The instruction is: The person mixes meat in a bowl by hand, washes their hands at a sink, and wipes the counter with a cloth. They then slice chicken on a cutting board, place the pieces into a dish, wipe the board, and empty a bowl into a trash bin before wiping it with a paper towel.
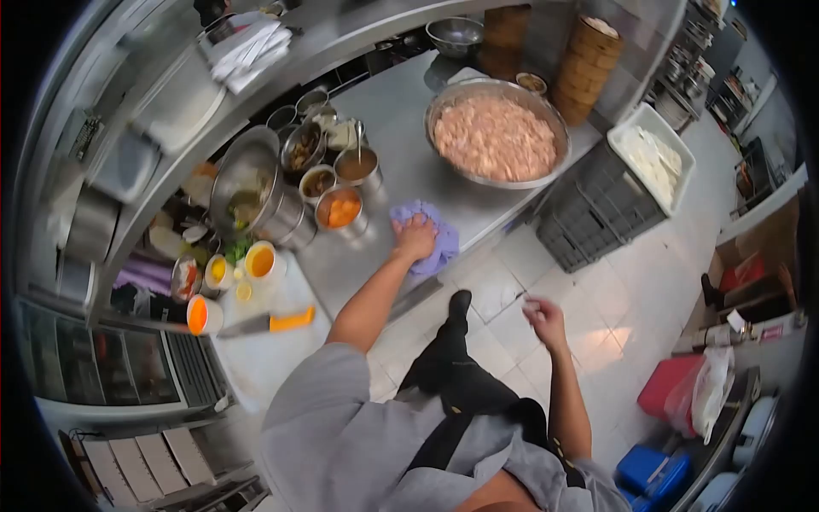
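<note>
A grey shirt (328, 414) (short-sleeved) tops black trousers (454, 369).

left hand (414, 239) on purple cloth (442, 247), metal surface (397, 115) | right hand (544, 322) over floor (601, 294), right of cloth | bowl (495, 182) of pink chunks (493, 138): beyond cloth | orange-filled pot (351, 229): left of cloth | knife (271, 324): farther left
</note>
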A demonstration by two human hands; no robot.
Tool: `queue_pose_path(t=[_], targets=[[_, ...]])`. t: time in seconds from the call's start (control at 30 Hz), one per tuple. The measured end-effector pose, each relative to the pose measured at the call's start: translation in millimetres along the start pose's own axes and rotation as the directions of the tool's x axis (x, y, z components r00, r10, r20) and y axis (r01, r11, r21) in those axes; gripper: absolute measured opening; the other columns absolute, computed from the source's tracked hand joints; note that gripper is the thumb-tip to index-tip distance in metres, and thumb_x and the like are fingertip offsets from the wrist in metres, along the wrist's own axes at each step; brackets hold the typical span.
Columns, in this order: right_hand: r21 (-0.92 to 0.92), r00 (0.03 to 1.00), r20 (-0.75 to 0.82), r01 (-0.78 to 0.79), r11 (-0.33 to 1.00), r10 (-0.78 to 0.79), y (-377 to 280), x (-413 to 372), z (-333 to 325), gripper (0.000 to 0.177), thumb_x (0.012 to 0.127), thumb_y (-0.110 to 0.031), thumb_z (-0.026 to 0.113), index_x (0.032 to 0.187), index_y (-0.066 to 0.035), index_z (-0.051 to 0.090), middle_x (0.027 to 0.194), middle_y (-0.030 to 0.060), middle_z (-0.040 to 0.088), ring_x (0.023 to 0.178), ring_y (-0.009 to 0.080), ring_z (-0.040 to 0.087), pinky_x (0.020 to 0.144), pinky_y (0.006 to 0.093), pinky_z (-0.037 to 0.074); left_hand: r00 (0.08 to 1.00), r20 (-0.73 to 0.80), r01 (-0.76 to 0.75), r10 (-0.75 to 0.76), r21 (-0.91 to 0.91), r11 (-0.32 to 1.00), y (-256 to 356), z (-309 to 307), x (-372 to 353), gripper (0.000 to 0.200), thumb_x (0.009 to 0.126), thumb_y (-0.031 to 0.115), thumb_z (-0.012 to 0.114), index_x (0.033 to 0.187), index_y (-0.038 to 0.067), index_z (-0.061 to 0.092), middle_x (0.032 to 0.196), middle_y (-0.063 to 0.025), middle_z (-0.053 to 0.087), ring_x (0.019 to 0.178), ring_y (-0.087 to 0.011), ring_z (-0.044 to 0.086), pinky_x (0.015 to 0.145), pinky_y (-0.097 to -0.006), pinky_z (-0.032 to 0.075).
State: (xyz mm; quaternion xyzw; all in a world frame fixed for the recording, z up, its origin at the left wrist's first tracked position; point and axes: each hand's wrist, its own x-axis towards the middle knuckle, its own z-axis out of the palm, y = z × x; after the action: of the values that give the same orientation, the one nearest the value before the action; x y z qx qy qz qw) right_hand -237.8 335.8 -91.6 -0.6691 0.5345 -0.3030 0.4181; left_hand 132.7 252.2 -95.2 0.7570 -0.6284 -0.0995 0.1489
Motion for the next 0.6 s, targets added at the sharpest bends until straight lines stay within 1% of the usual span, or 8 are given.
queue_pose_path(t=[0.03, 0.13, 0.17, 0.23, 0.33, 0.4, 0.47, 0.6], targets=[[-0.285, 0.970, -0.086, 0.196, 0.938, -0.228, 39.6, 1.8, -4.9, 0.024, 0.077, -0.014, 0.067, 0.098, -0.003, 0.066, 0.081, 0.0104, 0.066, 0.072, 0.0178, 0.061, 0.064, 0.0280, 0.049, 0.998, 0.044, -0.058, 0.055, 0.065, 0.996, -10.8, 17.7, 42.6, 0.043, 0.084, 0.032, 0.052, 0.121, 0.010, 0.052, 0.144, -0.0199, 0.022, 0.135, -0.0373, 0.018, 0.100, -0.0681, 0.015], [-0.280, 0.916, -0.157, -0.401, 0.872, 0.370, 72.8, -21.4, -41.3, 0.027, 0.072, -0.013, 0.067, 0.096, -0.001, 0.066, 0.085, 0.0146, 0.067, 0.080, 0.0251, 0.064, 0.074, 0.0332, 0.050, 0.961, 0.229, 0.109, -0.154, 0.198, 0.974, -15.2, -1.9, 163.5, 0.050, 0.085, 0.032, 0.049, 0.132, 0.013, 0.043, 0.146, -0.0185, 0.021, 0.135, -0.0376, 0.019, 0.102, -0.0666, 0.012], [-0.306, 0.945, -0.275, -0.262, 0.916, 0.178, 142.8, -46.3, -47.3, 0.021, 0.073, -0.011, 0.065, 0.091, 0.001, 0.066, 0.075, 0.0108, 0.065, 0.069, 0.0204, 0.063, 0.061, 0.0299, 0.051, 0.926, 0.271, 0.183, -0.262, 0.286, 0.941, -20.7, -8.0, 204.7, 0.052, 0.085, 0.032, 0.049, 0.133, 0.014, 0.040, 0.146, -0.0184, 0.020, 0.135, -0.0375, 0.019, 0.102, -0.0666, 0.014], [0.220, 0.668, -0.277, -0.655, 0.723, 0.690, 163.4, -79.2, -69.6, 0.014, 0.077, -0.010, 0.061, 0.088, -0.001, 0.064, 0.068, 0.0041, 0.058, 0.051, 0.0114, 0.055, 0.040, 0.0253, 0.042, 0.900, 0.225, 0.303, -0.372, 0.291, 0.908, -43.1, -16.4, 270.7, 0.059, 0.084, 0.037, 0.051, 0.136, 0.014, 0.036, 0.146, -0.0207, 0.018, 0.134, -0.0407, 0.020, 0.102, -0.0644, 0.018], [0.501, 0.284, -0.278, -0.772, 0.391, 0.917, 146.4, -127.5, -84.8, 0.020, 0.077, -0.010, 0.055, 0.094, -0.001, 0.060, 0.065, 0.0044, 0.055, 0.050, 0.0144, 0.054, 0.037, 0.0252, 0.041, 0.797, 0.266, 0.515, -0.542, 0.170, 0.840, -118.1, -14.8, 379.0, 0.070, 0.081, 0.046, 0.053, 0.139, 0.014, 0.030, 0.147, -0.0244, 0.012, 0.132, -0.0467, 0.019, 0.101, -0.0629, 0.021], [0.411, 0.084, -0.167, -0.900, 0.147, 0.982, 157.2, -170.1, -84.0, 0.017, 0.076, -0.008, 0.047, 0.089, -0.006, 0.058, 0.059, 0.0049, 0.051, 0.042, 0.0175, 0.050, 0.031, 0.0280, 0.035, 0.794, 0.293, 0.505, -0.533, 0.172, 0.846, -166.4, 8.2, 445.6, 0.073, 0.081, 0.050, 0.053, 0.140, 0.014, 0.028, 0.147, -0.0254, 0.009, 0.131, -0.0490, 0.018, 0.101, -0.0636, 0.021], [0.272, -0.068, -0.150, -0.962, -0.025, 0.986, 182.6, -219.1, -79.4, 0.013, 0.072, 0.000, 0.048, 0.083, -0.006, 0.054, 0.058, 0.0098, 0.051, 0.041, 0.0259, 0.052, 0.032, 0.0359, 0.038, 0.892, 0.232, 0.321, -0.388, 0.279, 0.905, -128.4, 1.6, 474.1, 0.070, 0.084, 0.049, 0.048, 0.140, 0.012, 0.027, 0.147, -0.0244, 0.013, 0.132, -0.0481, 0.019, 0.101, -0.0635, 0.021], [0.323, -0.238, 0.045, -0.916, -0.240, 0.970, 160.8, -212.6, -74.0, 0.012, 0.073, 0.000, 0.045, 0.077, -0.009, 0.051, 0.058, 0.0093, 0.047, 0.039, 0.0237, 0.045, 0.034, 0.0350, 0.035, 0.963, 0.196, 0.077, -0.186, 0.463, 0.883, -131.5, -10.4, 482.5, 0.065, 0.089, 0.047, 0.041, 0.140, 0.009, 0.027, 0.147, -0.0230, 0.018, 0.132, -0.0466, 0.020, 0.101, -0.0633, 0.022]])
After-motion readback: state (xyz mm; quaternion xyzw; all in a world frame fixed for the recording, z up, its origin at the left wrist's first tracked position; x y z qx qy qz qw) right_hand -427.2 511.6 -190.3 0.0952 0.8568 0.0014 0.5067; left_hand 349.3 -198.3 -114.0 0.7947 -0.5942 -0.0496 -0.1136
